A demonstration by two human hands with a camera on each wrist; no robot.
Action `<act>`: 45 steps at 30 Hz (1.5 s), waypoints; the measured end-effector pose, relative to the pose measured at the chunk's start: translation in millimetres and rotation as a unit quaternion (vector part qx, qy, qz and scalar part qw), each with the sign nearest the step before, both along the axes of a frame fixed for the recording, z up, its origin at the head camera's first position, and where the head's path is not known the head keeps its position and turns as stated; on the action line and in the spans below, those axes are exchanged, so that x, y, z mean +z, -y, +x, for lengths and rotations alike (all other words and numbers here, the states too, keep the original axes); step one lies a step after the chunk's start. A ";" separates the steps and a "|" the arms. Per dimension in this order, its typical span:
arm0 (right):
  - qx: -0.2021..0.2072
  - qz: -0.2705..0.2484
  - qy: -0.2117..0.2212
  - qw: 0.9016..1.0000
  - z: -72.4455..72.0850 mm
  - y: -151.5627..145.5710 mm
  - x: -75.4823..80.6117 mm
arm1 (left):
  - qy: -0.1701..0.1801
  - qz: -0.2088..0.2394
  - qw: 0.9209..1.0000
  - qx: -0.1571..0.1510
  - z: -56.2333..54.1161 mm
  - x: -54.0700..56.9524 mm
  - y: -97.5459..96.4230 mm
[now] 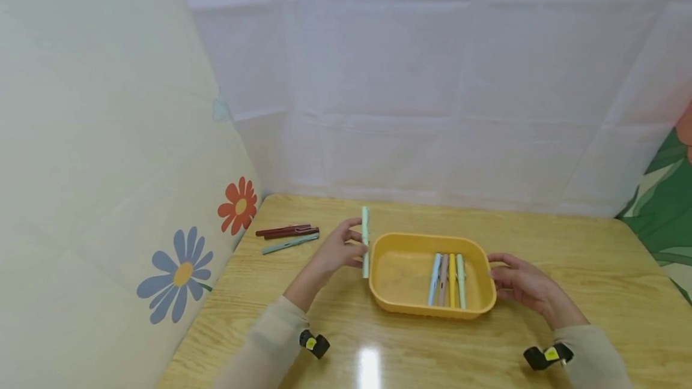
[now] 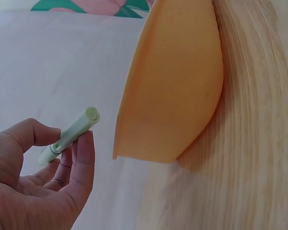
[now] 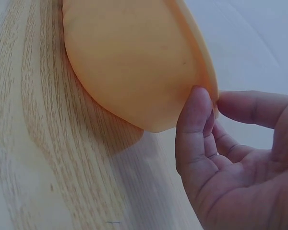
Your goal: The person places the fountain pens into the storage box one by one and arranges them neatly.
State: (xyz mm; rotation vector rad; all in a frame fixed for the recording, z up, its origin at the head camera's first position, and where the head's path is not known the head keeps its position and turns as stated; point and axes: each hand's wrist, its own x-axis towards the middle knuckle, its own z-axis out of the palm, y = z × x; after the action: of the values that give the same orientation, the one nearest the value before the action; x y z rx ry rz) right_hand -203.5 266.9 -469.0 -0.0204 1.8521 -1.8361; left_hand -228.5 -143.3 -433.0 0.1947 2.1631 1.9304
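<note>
My left hand (image 1: 340,248) pinches a pale green pen (image 1: 365,242) between thumb and fingers, just off the left end of a yellow plastic basket (image 1: 397,307). The pen stands nearly upright in the head view; in the left wrist view its round end (image 2: 91,114) points towards the basket wall (image 2: 175,86). At the basket's right end, my right hand (image 1: 524,284) holds the rim (image 3: 210,76), thumb and fingertip on either side of its edge. Inside the basket, side by side, lie a light blue pen (image 1: 434,280), a brownish pen (image 1: 443,281), a yellow pen (image 1: 452,281) and a light green pen (image 1: 461,281).
Left of my left hand, dark red pens (image 1: 286,231) and a grey-green pen (image 1: 290,244) lie on the wooden table (image 1: 421,353). A white cloth (image 1: 405,77) hangs behind the table, and a flower-printed cloth (image 1: 135,137) borders its left side.
</note>
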 end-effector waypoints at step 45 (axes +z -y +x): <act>-0.004 -0.023 0.006 1.000 1.3 0.7 -0.2 | 0.019 0.019 0.997 -0.076 12.3 -2.7 -43.4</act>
State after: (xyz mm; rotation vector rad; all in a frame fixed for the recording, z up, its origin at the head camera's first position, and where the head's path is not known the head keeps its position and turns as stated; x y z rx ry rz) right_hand -202.2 266.1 -469.2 -0.0185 1.8053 -1.8799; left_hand -216.2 -99.9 -435.8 0.3166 2.0258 1.8760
